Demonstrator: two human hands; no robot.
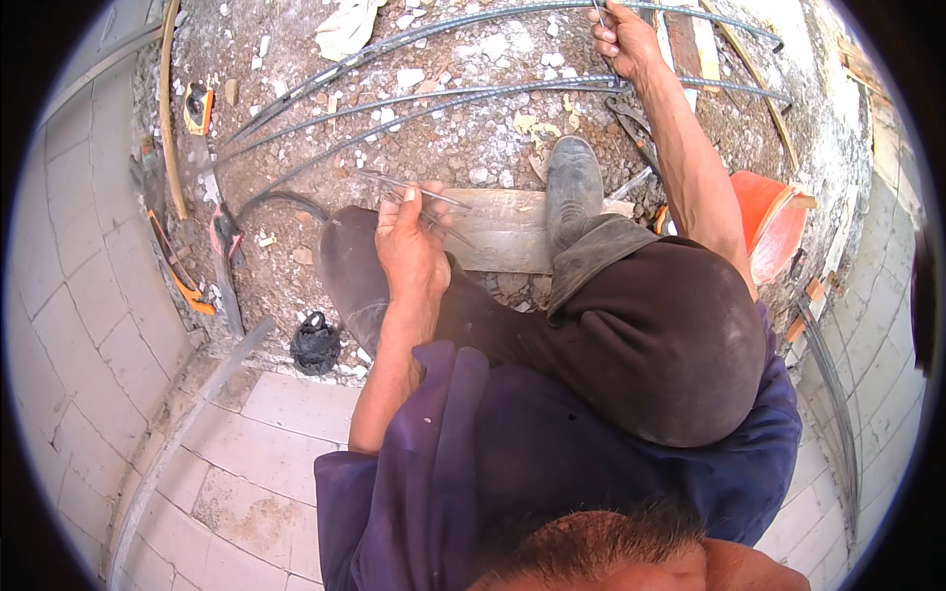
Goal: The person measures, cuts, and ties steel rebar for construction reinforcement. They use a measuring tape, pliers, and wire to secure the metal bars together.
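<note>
Between the thumb and fingers of my left hand [409, 251] are several short lengths of thin metal wire [448, 200], sticking out to both sides above a wooden plank [503, 236]. My right arm stretches far forward. At the far bars my right hand [631, 41] is closed, pinching a thin dark wire [600, 12] beside the long ribbed steel bars [453, 22]. More ribbed bars [473, 96] run across nearer to me, below that hand. Dark long-handled pliers [636, 133] lie on the rubble beside my right forearm.
An orange bucket [764, 222] stands at the right. Leftward lie a tape measure [198, 108], an orange-framed hacksaw [175, 264] and a wooden strip [169, 128]. A black plastic bag [315, 345] sits near my boot. Block walls [89, 246] rise at both sides; stones cover the ground.
</note>
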